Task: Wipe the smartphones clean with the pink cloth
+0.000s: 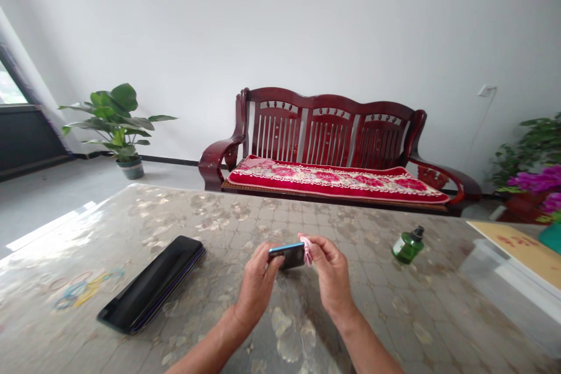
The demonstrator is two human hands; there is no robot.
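Above the middle of the table, my left hand [256, 278] is closed on one end of a smartphone [293, 256] with a blue edge, held sideways and tilted. My right hand [332, 272] pinches a small pink cloth [307, 250] against the phone's other end. The cloth is bunched, and part of it is hidden behind my fingers. The phone's dark face points toward me, partly covered by my left thumb.
A long black object like a case [153, 283] lies left, beside coloured rubber bands [83, 289]. A green bottle [408, 245] with a black cap stands right, near a clear box [504, 280]. Beyond the patterned table [236, 216] is a wooden bench [328, 134].
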